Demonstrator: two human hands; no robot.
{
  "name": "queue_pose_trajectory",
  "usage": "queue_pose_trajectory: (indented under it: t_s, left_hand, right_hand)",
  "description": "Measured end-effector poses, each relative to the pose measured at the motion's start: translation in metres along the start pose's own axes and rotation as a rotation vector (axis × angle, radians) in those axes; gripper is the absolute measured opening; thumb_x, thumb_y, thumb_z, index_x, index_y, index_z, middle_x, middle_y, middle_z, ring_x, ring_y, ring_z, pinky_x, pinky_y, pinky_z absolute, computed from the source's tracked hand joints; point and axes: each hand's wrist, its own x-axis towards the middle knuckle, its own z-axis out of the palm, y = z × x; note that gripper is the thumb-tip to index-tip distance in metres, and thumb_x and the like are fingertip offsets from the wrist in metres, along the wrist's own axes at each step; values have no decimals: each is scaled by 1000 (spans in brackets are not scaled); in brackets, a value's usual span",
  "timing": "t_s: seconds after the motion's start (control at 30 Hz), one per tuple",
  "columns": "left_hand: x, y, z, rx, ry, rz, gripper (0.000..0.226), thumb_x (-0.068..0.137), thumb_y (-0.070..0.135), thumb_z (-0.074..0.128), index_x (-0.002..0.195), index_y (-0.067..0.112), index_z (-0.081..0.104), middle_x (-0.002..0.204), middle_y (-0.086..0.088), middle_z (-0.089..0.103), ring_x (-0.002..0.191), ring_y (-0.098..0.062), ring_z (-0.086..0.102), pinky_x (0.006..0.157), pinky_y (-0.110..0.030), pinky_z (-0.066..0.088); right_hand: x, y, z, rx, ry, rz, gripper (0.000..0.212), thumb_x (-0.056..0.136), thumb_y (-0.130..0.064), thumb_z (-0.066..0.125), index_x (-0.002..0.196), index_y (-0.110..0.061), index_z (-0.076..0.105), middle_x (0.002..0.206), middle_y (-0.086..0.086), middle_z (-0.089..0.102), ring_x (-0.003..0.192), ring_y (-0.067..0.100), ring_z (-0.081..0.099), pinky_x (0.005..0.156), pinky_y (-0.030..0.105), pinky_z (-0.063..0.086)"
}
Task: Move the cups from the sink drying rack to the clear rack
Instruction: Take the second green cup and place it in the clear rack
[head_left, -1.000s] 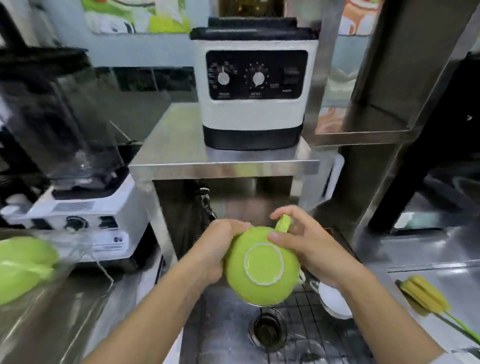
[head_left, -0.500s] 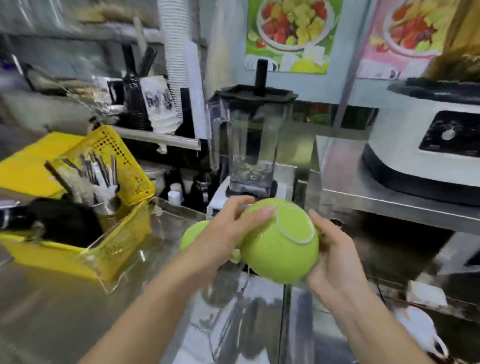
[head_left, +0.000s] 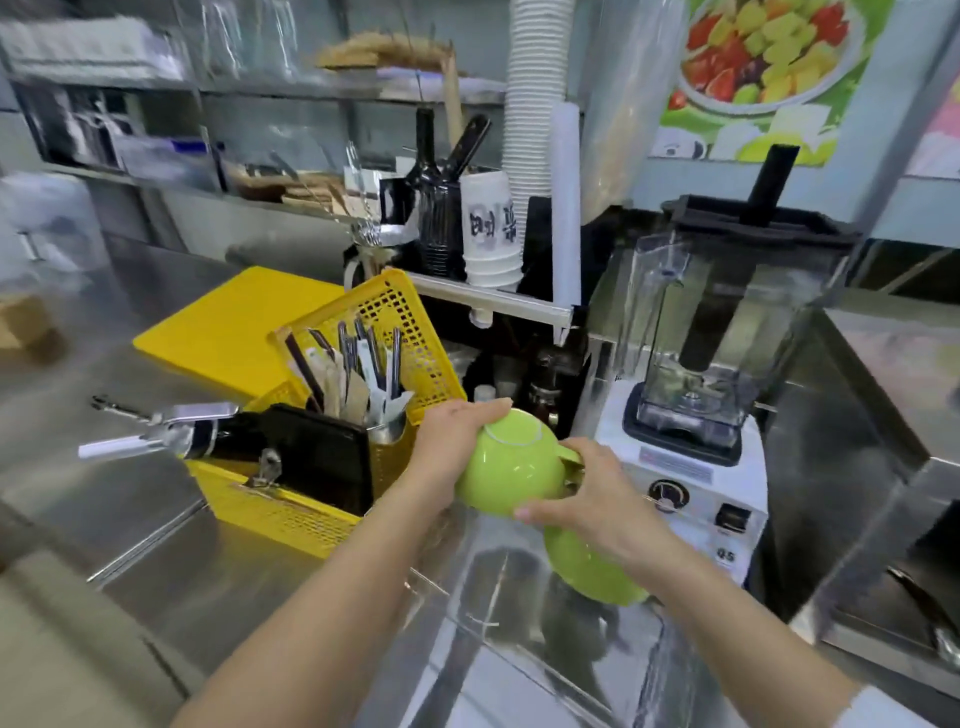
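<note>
Green glazed ceramic cup (head_left: 511, 470), head view: being held upside down, base up, between both hands above the clear plastic rack (head_left: 524, 597). Left hand (head_left: 447, 457) is wrapping the cup's far-left side; right hand (head_left: 587, 499) is pinching near the handle. Second green cup (head_left: 587, 571) is sitting directly under the right hand. Looks rigid, slick, breakable, moderately heavy; gripping body plus handle seems safest.

You are standing in a drinks-shop kitchen: brushed stainless-steel counters (head_left: 156, 551), a tall stack of white paper cups (head_left: 530, 104), a clear-jug commercial blender on a white base (head_left: 696, 364), a yellow perforated plastic utensil basket (head_left: 395, 332), and a fruit-salad poster (head_left: 769, 67) on the wall.
</note>
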Motion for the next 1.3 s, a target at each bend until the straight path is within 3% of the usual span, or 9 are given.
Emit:
queue_pose_trajectory:
  t_s: [0.1, 0.2, 0.3, 0.47, 0.63, 0.8, 1.03, 1.17, 1.3]
  left_hand:
    - [20, -10, -4, 47, -25, -38, 49, 69, 33, 74, 99, -6, 66, 107, -29, 66, 99, -42, 62, 92, -56, 48]
    - [29, -26, -5, 131, -55, -47, 47, 67, 43, 72, 94, 4, 69, 104, -20, 69, 97, -36, 64, 93, -55, 48]
    - [32, -39, -6, 246, -140, -46, 60, 64, 49, 71, 109, 11, 62, 112, -10, 65, 99, -29, 62, 90, -49, 50]
    - [38, -50, -3, 383, -154, 30, 46, 76, 41, 69, 114, 18, 56, 110, -3, 60, 100, -23, 58, 85, -39, 49]
    - [38, -54, 4, 408, -175, 79, 25, 83, 36, 63, 99, 19, 55, 101, -2, 58, 95, -23, 57, 81, -39, 47]
    - [37, -56, 7, 522, -155, 63, 50, 88, 35, 57, 130, 8, 47, 134, -14, 51, 121, -29, 48, 103, -45, 38]
    - [11, -38, 27, 766, 79, 615, 49, 85, 41, 58, 123, 11, 54, 126, -7, 60, 118, -23, 53, 97, -34, 40]
    - [-19, -28, 73, 812, -89, 851, 52, 79, 40, 57, 121, 9, 56, 122, -8, 63, 115, -24, 55, 96, -26, 36]
    - [-48, -31, 130, 831, -276, 905, 56, 80, 42, 58, 125, 10, 53, 129, -8, 59, 122, -24, 51, 102, -32, 36]
  right_hand:
    - [22, 3, 6, -182, -36, -51, 91, 52, -34, 87, 127, -12, 39, 120, 7, 45, 109, 23, 47, 84, 30, 39]
    - [39, 8, 7, -346, -87, -88, 84, 52, -41, 85, 120, -15, 43, 114, 7, 50, 104, 24, 48, 81, 34, 41]
    - [51, 14, 9, -532, -118, -126, 75, 52, -54, 79, 108, -15, 49, 96, 0, 53, 91, 21, 45, 81, 36, 35]
    - [62, 28, 16, -759, -171, -178, 67, 49, -67, 72, 82, -19, 39, 75, -5, 49, 74, 20, 43, 72, 35, 31]
    - [70, 31, 13, -779, -185, -182, 67, 49, -63, 75, 81, -18, 37, 79, 0, 54, 77, 25, 54, 58, 34, 33]
    - [70, 31, 12, -809, -209, -178, 67, 55, -61, 74, 93, -15, 43, 102, 7, 59, 96, 28, 55, 67, 34, 34]
    - [43, 25, -37, -550, -89, -255, 82, 74, -64, 55, 139, -22, 29, 142, 1, 43, 127, 21, 42, 97, 40, 39]
    - [6, 50, -88, -479, -69, -294, 78, 75, -61, 56, 140, -33, 23, 145, -7, 37, 130, 13, 38, 103, 39, 39]
    - [-44, 92, -139, -508, 3, -267, 80, 73, -65, 54, 140, -37, 20, 145, -11, 38, 127, 8, 41, 102, 36, 40]
